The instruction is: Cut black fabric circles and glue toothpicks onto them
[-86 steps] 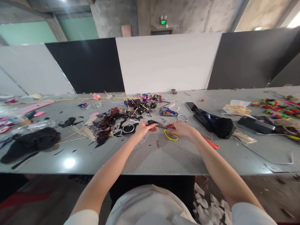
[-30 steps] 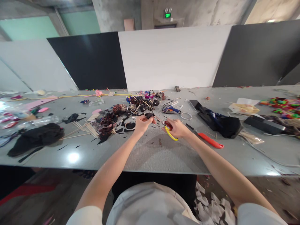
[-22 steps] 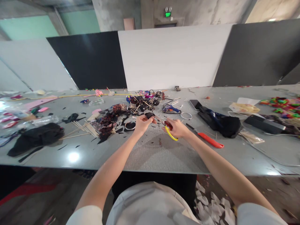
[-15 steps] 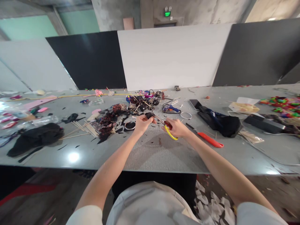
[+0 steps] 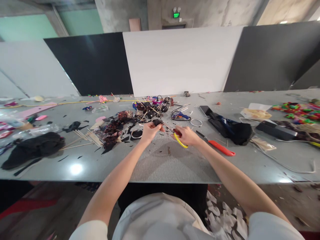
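A small piece of black fabric [image 5: 157, 122] is pinched in the fingers of my left hand [image 5: 149, 132]. My right hand [image 5: 186, 135] grips yellow-handled scissors [image 5: 180, 141], whose blades point left at the fabric. Whether the blades touch it is too small to tell. Just left of my left hand lies a roll of tape [image 5: 136, 134] among black scraps. Beyond both hands is a pile of dark balls stuck with thin sticks [image 5: 147, 111]. A blue glue gun [image 5: 181, 115] and a white ring [image 5: 196, 122] lie past my right hand.
A red-handled knife [image 5: 221, 148] lies right of my right hand. Farther right are a black bag [image 5: 232, 129] and a dark box [image 5: 276, 130]. At left are wooden sticks [image 5: 90, 138] and a heap of black cloth [image 5: 33, 148]. Upright panels [image 5: 182, 61] stand along the table's back.
The whole view has shifted slightly, so things sit a little farther left. My hands keep nearly the same pose, holding the black fabric and the scissors.
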`<state>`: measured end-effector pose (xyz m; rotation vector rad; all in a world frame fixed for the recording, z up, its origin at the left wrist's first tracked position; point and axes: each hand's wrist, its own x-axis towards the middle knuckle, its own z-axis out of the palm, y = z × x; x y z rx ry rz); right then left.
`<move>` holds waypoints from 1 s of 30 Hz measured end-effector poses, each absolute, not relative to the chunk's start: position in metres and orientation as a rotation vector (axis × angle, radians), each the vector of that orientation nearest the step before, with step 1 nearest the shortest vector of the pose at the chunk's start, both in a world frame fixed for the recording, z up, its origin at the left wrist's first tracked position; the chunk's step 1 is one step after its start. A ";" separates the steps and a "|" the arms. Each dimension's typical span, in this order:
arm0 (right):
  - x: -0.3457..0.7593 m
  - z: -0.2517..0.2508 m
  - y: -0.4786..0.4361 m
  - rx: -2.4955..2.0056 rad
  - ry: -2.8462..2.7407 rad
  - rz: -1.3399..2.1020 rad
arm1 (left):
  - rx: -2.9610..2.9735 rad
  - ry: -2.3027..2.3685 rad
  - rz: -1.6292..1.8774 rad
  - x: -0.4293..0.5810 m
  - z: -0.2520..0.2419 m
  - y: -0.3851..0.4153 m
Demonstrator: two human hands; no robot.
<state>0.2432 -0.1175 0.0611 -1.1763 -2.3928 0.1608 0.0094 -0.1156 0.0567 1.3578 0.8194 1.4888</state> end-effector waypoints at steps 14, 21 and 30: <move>0.248 0.059 -0.114 -1.188 -2.402 0.127 | 1.448 0.810 1.390 -0.001 0.059 -0.111; 0.248 0.059 -0.114 -1.171 -2.412 0.114 | 1.479 0.851 1.430 -0.001 0.060 -0.111; 0.246 0.056 -0.112 -1.169 -2.398 0.135 | 1.407 0.831 1.433 0.000 0.052 -0.105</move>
